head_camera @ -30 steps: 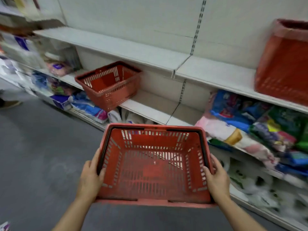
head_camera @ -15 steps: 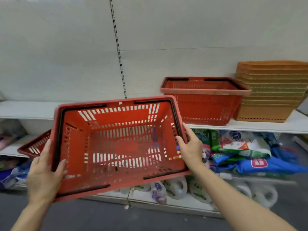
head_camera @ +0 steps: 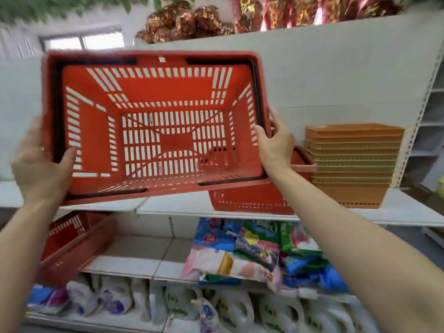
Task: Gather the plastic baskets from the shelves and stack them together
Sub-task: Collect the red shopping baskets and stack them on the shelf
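Observation:
I hold a red plastic basket [head_camera: 153, 97] up at chest height, its open side tilted toward me. My left hand [head_camera: 40, 164] grips its left rim and my right hand [head_camera: 276, 143] grips its right rim. Behind and below its right corner, a second red basket [head_camera: 252, 200] stands on the upper white shelf [head_camera: 408, 212], partly hidden by the held one. A third red basket [head_camera: 72, 246] sits tilted on the lower shelf at the left.
A stack of several orange baskets [head_camera: 353, 164] stands on the upper shelf to the right of the second red basket. Colourful packets [head_camera: 252, 251] fill the lower shelf, and white bags [head_camera: 168, 306] line the bottom row. Foil decorations [head_camera: 192, 20] sit on top.
I have raised the held basket higher and moved it right, closer to the red basket on the upper shelf. Both hands keep their grip on its rims.

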Available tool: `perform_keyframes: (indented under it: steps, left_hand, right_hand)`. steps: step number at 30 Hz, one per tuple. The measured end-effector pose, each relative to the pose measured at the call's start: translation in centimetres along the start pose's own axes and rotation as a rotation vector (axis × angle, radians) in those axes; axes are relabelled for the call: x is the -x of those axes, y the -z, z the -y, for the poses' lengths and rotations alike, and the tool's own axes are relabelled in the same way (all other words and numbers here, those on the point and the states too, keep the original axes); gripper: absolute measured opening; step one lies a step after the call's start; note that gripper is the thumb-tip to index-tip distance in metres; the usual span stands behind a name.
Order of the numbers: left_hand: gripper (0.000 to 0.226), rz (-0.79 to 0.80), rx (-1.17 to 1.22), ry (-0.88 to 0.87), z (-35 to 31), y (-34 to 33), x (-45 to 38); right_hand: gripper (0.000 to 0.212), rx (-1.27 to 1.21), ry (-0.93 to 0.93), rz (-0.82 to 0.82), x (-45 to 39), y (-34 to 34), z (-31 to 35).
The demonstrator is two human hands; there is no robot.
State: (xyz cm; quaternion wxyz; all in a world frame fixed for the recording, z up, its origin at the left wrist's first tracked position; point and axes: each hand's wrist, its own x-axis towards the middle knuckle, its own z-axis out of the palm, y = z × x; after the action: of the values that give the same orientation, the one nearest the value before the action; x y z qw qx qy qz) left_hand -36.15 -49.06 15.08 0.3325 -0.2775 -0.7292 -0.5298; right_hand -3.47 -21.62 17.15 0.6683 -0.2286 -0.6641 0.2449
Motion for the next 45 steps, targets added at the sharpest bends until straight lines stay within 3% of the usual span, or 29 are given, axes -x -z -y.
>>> perform_keyframes:
  steps: [4, 8, 13, 18, 20, 23, 26, 29, 36, 42, 45]
  left_hand:
    - [0.07, -0.031, 0.049, -0.133, -6.4, -5.2, -1.7]
    - [0.072, 0.0, 0.08, -0.162, -10.3, -11.7, -1.4]
    - [0.073, 0.144, 0.114, -0.184, -13.1, -21.0, -2.5]
    - [0.069, 0.368, 0.104, -0.174, -14.4, -29.3, -3.6]
    - [0.067, 0.464, 0.061, -0.149, -15.0, -31.6, -4.0]
    - [0.067, 0.65, 0.03, 0.04, -14.1, -34.5, -4.5]
    - [0.087, 0.771, 0.069, 0.246, -9.3, -38.3, -5.8]
    - [0.092, 0.82, 0.107, 0.297, -3.4, -44.2, -6.6]
    - [0.061, 0.801, 0.204, 0.395, -5.4, -42.5, -4.4]
    - [0.052, 0.813, 0.2, 0.411, -7.1, -41.4, -4.1]
    - [0.046, 0.833, 0.219, 0.383, -7.7, -40.4, -4.3]
  right_hand:
    - [0.049, 0.095, 0.076, -0.102, -5.0, 3.2, -2.1]
    - [0.048, 0.204, 0.085, -0.19, -8.1, 5.3, -6.0]
    - [0.046, 0.323, 0.046, -0.249, -11.2, 7.1, -11.5]
    - [0.038, 0.466, -0.099, -0.168, -14.9, 8.3, -16.1]
    - [0.038, 0.535, -0.184, -0.125, -16.2, 8.5, -17.6]
    - [0.04, 0.637, -0.353, -0.057, -17.6, 8.2, -19.5]
    - [0.042, 0.645, -0.497, 0.012, -17.9, 7.3, -20.5]
    - [0.04, 0.712, -0.537, 0.073, -18.1, 6.3, -21.8]
    - [0.034, 0.885, -0.525, 0.124, -19.1, 5.4, -23.2]
    - [0.032, 1.077, -0.429, 0.286, -19.3, 5.5, -23.5]
    - [0.031, 1.073, -0.355, 0.258, -17.1, 6.2, -22.4]
